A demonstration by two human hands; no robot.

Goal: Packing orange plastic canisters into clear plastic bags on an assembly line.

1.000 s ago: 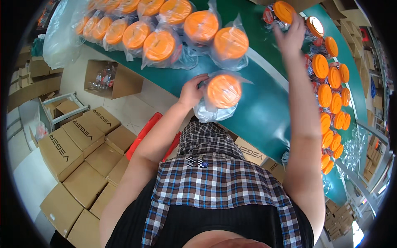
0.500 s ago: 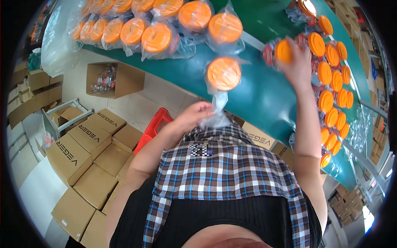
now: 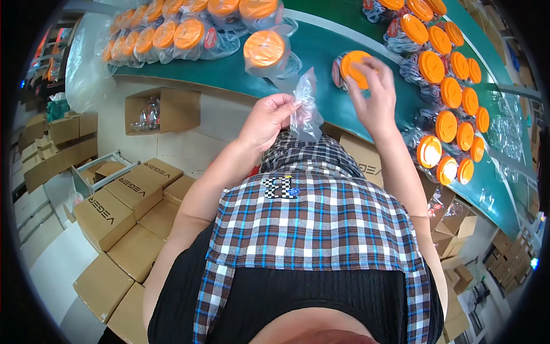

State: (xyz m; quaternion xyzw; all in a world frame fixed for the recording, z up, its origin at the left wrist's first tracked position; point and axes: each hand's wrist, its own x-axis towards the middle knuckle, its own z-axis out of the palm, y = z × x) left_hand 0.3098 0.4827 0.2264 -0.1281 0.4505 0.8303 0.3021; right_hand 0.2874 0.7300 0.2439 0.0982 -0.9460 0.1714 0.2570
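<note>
My left hand (image 3: pixel 268 119) pinches a crumpled clear plastic bag (image 3: pixel 307 112) between thumb and fingers, in front of the green table's edge. To its right, my right hand (image 3: pixel 375 94) is slightly blurred, with fingers spread beside the orange lid of a clear jar (image 3: pixel 350 64). The fingertips overlap the lid's right side; whether they touch it I cannot tell. That jar stands upright on the table with no bag around it. Just beyond my left hand stands another orange-lidded jar (image 3: pixel 264 49), wrapped in a clear bag.
Bagged orange-lidded jars (image 3: pixel 189 34) stand in rows at the far left of the green table (image 3: pixel 223 83). Several unbagged jars (image 3: pixel 447 126) fill its right side. An open carton (image 3: pixel 180 109) holding clear plastic items and stacked cardboard boxes (image 3: pixel 137 189) stand on the left.
My right hand has brought the unbagged jar leftward, closer to me, and its fingers have spread. My left hand has risen slightly with a bag; the bagged jar now stands farther away and left.
</note>
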